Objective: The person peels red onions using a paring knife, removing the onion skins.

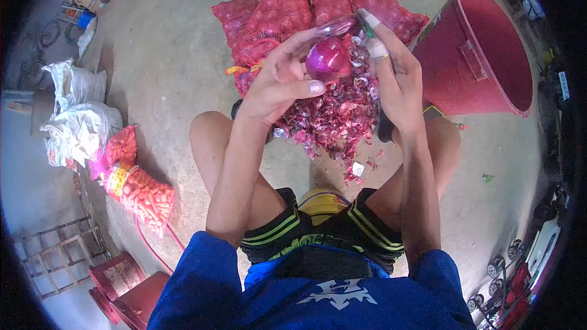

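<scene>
My left hand (278, 82) is curled around a peeled, shiny red onion (328, 58), with the thumb along its lower side. Close by on the right is my right hand (397, 76), with pale tape wrapped on its fingers. A small green item (369, 29) shows between those fingers, and its kind cannot be made out. A glossy, blurred shape lies above the onion between both hands. Below them a heap of onion skins (342, 116) is spread on the floor between my legs.
Full red mesh sacks (281, 9) lie ahead. A large red tub (434, 67) is tipped at the right. To the left are white sacks (82, 122) and a mesh bag of orange, elongated pieces (147, 198). Red buckets (119, 275) stand at the lower left.
</scene>
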The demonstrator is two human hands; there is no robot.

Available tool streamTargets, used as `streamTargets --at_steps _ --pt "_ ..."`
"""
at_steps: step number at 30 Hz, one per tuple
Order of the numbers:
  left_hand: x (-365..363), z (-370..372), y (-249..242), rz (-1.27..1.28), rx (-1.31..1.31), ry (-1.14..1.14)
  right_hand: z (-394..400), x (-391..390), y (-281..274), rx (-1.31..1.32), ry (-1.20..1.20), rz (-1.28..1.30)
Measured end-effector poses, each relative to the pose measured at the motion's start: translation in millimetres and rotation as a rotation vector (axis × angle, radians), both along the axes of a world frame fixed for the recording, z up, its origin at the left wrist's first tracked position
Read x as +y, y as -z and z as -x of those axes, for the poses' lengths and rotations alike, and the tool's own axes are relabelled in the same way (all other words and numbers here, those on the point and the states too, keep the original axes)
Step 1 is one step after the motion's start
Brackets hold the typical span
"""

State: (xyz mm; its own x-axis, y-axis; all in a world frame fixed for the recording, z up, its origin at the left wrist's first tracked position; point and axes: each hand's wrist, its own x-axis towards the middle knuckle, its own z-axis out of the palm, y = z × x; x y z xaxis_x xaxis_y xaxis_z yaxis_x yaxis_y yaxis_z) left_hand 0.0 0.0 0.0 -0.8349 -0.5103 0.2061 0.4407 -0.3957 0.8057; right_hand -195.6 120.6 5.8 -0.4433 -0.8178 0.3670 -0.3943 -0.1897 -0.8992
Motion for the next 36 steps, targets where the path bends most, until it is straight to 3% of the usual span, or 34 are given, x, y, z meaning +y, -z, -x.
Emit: streamTargets --at_steps 3,5,9,12,15,18,28,30,31,33,36 --pt "4 8 -4 -0.142 -0.006 0.003 2 -2 0 0.06 0.012 0.098" --pt "5 12 -7 -0.008 0.004 -0.064 3 2 -3 -0.146 0.054 -0.167" --pt "1 15 -6 -0.086 -0.05 -0.18 -3 13 -14 -0.15 -0.041 -0.157" --pt "-1 15 -5 0.054 -0.08 -0.4 -13 13 -15 0.175 -0.142 -0.005" --pt "-3 13 -4 0.074 -0.054 -0.455 -17 13 -6 0.21 -0.117 -0.042" --pt "-1 10 -5 -0.113 0.008 -0.4 -21 12 -10 0.209 -0.103 -0.038" --pt "1 10 -3 -0.163 0.05 -0.366 -39 -1 -2 0.142 -0.032 0.018" --pt "-2 7 -7 -0.066 -0.044 -0.372 -39 -1 -4 -0.16 -0.094 -0.097" --pt "-5 5 -6 -0.067 -0.044 -0.373 -33 2 -9 -0.16 -0.095 -0.097" --pt "-10 -2 -4 -0.059 -0.112 -0.327 -18 9 -29 -0.553 -0.318 -0.371" --pt "-12 -7 2 -0.113 -0.122 -0.32 -20 10 -28 -0.365 -0.262 -0.284"
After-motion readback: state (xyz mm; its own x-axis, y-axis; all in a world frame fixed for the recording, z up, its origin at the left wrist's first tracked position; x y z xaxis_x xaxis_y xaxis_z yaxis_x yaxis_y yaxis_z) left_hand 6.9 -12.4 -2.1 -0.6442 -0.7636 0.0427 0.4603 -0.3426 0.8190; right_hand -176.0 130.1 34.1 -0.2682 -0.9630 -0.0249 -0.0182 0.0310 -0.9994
